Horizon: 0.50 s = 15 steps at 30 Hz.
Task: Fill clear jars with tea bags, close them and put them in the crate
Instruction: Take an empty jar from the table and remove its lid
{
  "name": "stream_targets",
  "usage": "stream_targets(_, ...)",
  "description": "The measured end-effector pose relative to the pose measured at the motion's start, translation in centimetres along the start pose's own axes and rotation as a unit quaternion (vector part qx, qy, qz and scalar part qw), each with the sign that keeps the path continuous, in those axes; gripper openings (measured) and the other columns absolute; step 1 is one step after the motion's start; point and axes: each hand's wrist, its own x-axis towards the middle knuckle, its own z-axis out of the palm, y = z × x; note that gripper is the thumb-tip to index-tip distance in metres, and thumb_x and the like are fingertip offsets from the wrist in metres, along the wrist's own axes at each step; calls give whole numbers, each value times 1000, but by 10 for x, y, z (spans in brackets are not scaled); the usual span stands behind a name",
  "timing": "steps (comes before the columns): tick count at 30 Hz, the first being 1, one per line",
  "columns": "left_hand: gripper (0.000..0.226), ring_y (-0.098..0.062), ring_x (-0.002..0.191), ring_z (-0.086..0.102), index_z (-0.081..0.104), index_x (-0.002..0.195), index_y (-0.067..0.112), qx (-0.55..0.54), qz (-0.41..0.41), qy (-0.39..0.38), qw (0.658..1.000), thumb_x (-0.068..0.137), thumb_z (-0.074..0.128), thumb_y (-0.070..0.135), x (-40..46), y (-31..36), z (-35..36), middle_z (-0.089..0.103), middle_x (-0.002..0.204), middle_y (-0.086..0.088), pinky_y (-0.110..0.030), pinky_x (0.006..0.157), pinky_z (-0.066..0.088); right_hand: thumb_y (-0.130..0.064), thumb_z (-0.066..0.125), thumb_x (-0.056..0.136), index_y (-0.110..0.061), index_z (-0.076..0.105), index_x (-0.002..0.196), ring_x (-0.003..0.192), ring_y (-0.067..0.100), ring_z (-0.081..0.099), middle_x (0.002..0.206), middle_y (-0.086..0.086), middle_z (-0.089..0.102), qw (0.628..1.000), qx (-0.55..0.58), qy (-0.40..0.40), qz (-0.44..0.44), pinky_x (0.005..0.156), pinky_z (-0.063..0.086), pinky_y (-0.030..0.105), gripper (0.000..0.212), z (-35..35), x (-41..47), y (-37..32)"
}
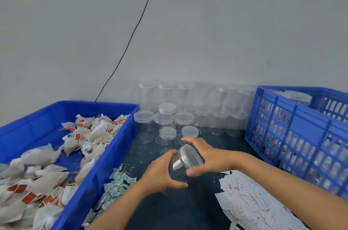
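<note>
Even, soft daylight-like lighting, slightly cool in tone.

No hard shadows are cast; only a faint shade is seen under the hands on the dark table (188,209). Pale highlights are picked up on the lid of the held jar (185,162) and on the stacked jars (190,109) at the wall, which are washed out and hard to separate. Straight edges of the blue crate (293,128) and blue tray (105,162) are bowed by the wide lens. Slight softness is noted toward the corners.
</note>
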Motion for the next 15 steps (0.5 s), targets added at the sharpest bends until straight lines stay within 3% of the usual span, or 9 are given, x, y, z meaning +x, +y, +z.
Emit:
stream_targets(3, 84, 2, 106, 57, 44, 124, 39, -23, 2, -15, 1000, 52, 82, 61, 1, 2, 1, 58, 116, 25, -29, 93, 51, -71, 52, 81, -36, 11, 147, 126, 30, 46, 152, 2, 24, 994, 28, 38, 98, 88, 55, 40, 85, 10, 8, -2)
stream_targets(5, 82, 0, 108, 57, 45, 124, 37, -35, 7, -27, 999, 55, 85, 54, 1, 2, 0, 58, 118, 22, -31, 96, 49, -68, 58, 80, -36, 21, 140, 111, 23, 55, 140, 0, 37, 996, -9, 26, 83, 80, 59, 38, 78, 8, 6, -2)
stream_targets(7, 82, -1, 110, 56, 45, 126, 35, -44, 9, -35, 998, 57, 87, 47, 0, 1, -2, 59, 119, 19, -33, 98, 47, -53, 72, 74, -45, 27, 130, 113, 16, 49, 133, -5, 36, 999, -33, 19, 17, 91, 53, 39, 72, 3, 0, 0)
stream_targets(10, 83, -4, 114, 56, 44, 128, 33, -55, 9, -41, 998, 58, 89, 41, 1, 2, -3, 58, 122, 16, -35, 100, 46, -35, 78, 70, -53, 22, 130, 128, 12, 30, 135, -17, 24, 994, -80, -2, -69, 103, 42, 37, 84, 0, -2, 5)
stream_targets(13, 85, -7, 116, 55, 44, 130, 31, -50, 12, -46, 998, 58, 89, 40, 1, 3, -2, 57, 124, 14, -37, 100, 47, -62, 73, 70, -49, 13, 138, 133, 15, 29, 144, -18, 17, 1000, 7, 0, -22, 108, 37, 40, 91, 10, 4, 6)
stream_targets(15, 88, -8, 117, 54, 43, 132, 31, -40, 13, -54, 998, 57, 88, 44, 1, 3, 1, 55, 126, 13, -39, 98, 49, -70, 65, 72, -42, 20, 139, 129, 14, 37, 145, -11, 26, 999, 38, 20, 9, 106, 40, 36, 86, 12, 9, 7)
